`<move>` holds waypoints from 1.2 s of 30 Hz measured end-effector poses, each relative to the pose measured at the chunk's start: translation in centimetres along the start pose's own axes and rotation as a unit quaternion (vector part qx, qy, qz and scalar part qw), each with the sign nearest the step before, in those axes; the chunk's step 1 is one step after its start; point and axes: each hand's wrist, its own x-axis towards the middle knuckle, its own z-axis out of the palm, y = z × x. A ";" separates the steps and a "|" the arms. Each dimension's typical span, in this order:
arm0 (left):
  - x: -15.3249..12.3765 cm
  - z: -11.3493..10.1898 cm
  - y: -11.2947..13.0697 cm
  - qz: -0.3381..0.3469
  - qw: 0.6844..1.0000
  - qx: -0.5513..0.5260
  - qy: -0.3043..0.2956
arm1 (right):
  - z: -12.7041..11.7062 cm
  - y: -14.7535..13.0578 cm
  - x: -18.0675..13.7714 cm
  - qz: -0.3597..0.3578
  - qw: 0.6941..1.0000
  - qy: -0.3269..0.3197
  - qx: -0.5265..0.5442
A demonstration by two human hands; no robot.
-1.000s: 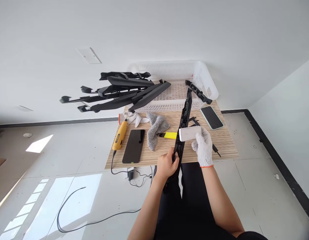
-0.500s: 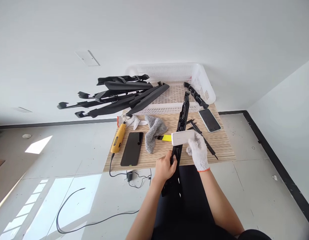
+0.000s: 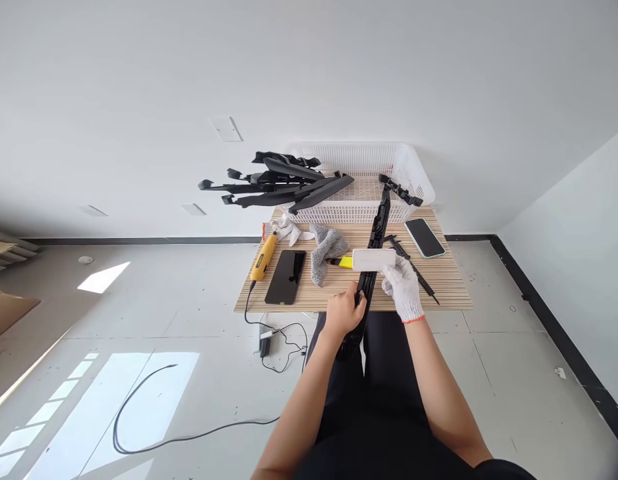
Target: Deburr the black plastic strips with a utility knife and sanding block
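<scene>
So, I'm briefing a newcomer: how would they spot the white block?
Find the striped table. Over its near side, the gloved right hand grips the white block by one end. Its straight edges set it apart from the white glove, its colour from the long black part in the bare left hand.

2 bare forearms (image 3: 309,393) angled forward and inward. Left hand (image 3: 343,309) ungloved, curled in grip. Right hand (image 3: 404,289) gloved, closed in pinch.
</scene>
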 end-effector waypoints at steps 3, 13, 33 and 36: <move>-0.2 0.1 -0.1 0.009 1.000 0.005 0.003 | -0.5 0.0 -0.3 0.037 0.998 -0.046 -0.032; -0.1 0.1 -0.3 0.003 1.000 -0.018 0.007 | 0.8 0.6 1.1 0.017 0.998 0.054 0.010; -0.3 0.3 -0.5 0.016 1.000 -0.019 0.011 | 0.7 0.6 0.6 0.018 0.994 0.110 -0.007; -0.3 0.4 -0.6 0.017 0.999 -0.027 0.017 | 0.7 0.4 0.6 0.012 0.991 0.132 0.014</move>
